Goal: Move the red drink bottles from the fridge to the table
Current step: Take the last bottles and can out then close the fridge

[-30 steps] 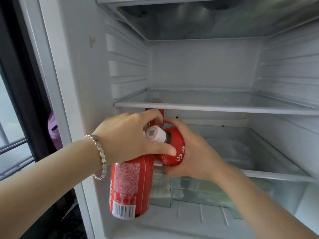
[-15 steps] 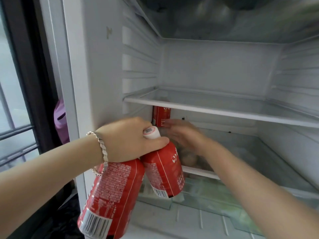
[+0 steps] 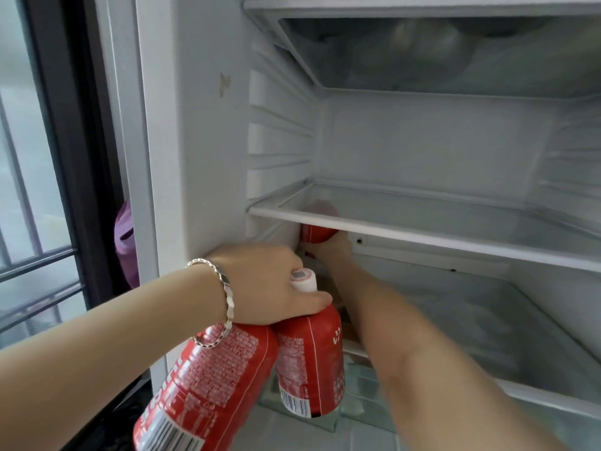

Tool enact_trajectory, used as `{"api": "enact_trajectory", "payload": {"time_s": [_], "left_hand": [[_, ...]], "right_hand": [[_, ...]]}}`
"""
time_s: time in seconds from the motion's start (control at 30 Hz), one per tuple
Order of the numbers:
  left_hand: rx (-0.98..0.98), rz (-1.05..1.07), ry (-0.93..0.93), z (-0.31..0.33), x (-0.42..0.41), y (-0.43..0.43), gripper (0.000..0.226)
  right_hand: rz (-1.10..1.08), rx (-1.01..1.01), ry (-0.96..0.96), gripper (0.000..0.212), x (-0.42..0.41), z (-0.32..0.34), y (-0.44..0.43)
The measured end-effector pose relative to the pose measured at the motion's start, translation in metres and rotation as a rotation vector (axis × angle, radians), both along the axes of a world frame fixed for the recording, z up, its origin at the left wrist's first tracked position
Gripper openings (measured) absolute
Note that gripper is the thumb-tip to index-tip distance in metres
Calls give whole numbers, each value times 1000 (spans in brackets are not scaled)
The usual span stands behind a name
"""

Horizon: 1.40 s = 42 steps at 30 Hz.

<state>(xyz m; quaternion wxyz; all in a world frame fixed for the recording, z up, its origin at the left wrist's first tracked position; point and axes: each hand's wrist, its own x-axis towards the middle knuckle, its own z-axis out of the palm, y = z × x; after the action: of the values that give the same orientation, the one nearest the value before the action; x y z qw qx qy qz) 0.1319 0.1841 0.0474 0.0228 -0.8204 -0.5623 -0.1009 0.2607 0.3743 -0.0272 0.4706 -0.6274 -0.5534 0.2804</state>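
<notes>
Two red-labelled plastic drink bottles [image 3: 208,385] hang from the left hand [image 3: 263,281] at 6 to 7 o'clock, in front of the open white fridge [image 3: 201,141]. Fingers and thumb curl round both necks. The bottles touch side by side, tilted, bases toward the floor. The inner bottle [image 3: 312,362] shows its round white cap [image 3: 304,279] above the thumb. A silver link bracelet [image 3: 224,284] sits on that wrist.

Third red bottle [image 3: 317,233]: upright at the back-left corner inside the fridge, near centre. Its top is hidden behind the front rim of the clear glass shelf [image 3: 422,234]. The right hand [image 3: 338,247] is against it from 5 o'clock. The fingers are blurred and partly hidden, so I cannot tell whether they grip it.

The right forearm crosses the lower compartment from 5 o'clock, above a clear plastic drawer [image 3: 357,395]. Its contents are unreadable.

Upper frosted compartment [image 3: 422,43], 12 o'clock: pale rounded shapes inside, too blurred to name.

At 9 o'clock, left of the fridge wall, are a purple soft object [image 3: 125,242] and a barred window [image 3: 32,262].
</notes>
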Motion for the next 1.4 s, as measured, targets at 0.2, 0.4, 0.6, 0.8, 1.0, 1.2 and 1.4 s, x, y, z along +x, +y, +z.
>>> {"api": "enact_trajectory", "payload": {"time_s": [0.2, 0.4, 0.6, 0.8, 1.0, 1.2, 1.4], "left_hand": [[-27, -8, -19, 4, 1, -3, 52], [-28, -26, -19, 0, 0, -6, 53], [3, -15, 18, -6, 0, -10, 50], [0, -32, 20, -8, -2, -15, 49], [33, -41, 55, -5, 0, -24, 47], [201, 5, 155, 7, 9, -65, 52], [214, 89, 189, -2, 24, -131, 49]], "right_hand": [[113, -59, -136, 88, 14, 9, -49], [158, -85, -237, 87, 60, 7, -140], [184, 24, -26, 90, 73, 21, -189], [-23, 221, 5, 46, 54, 25, -202], [-93, 255, -91, 35, 60, 28, -235], [-91, 175, -192, 46, 64, 16, -284], [-12, 181, -347, 53, 80, 9, -339]]}}
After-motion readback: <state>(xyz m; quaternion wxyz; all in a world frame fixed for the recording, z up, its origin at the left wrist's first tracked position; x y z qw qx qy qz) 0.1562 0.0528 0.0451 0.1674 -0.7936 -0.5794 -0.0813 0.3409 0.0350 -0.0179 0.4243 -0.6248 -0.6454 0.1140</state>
